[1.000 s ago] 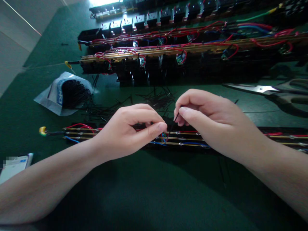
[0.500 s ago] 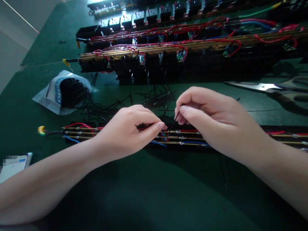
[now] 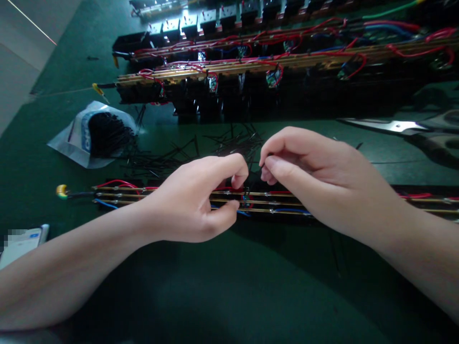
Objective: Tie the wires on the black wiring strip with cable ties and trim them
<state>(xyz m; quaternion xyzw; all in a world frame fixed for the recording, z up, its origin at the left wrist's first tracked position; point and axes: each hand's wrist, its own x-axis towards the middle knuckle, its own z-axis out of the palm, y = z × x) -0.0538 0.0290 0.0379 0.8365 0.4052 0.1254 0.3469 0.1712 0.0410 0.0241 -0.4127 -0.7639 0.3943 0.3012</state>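
Note:
A long power-strip assembly (image 3: 279, 203) with brass rails and red and blue wires lies across the green mat in front of me. My left hand (image 3: 195, 200) rests on it with fingers curled, the thumb below the rails and the forefinger hooked above them. My right hand (image 3: 308, 177) hovers just right of it, thumb and forefinger pinched on a thin black cable tie (image 3: 251, 186) that runs down to the wires. Loose black cable ties (image 3: 229, 143) lie scattered behind my hands.
A plastic bag of black cable ties (image 3: 95, 134) lies at the left. Several wired strip assemblies (image 3: 287, 62) are lined up at the back. Scissors (image 3: 405, 129) lie at the right. A phone (image 3: 21, 241) sits at the left edge.
My left thumb and forefinger have come apart; the forefinger has risen above the rails and the thumb dropped below. My right hand keeps its pinch, nearly still.

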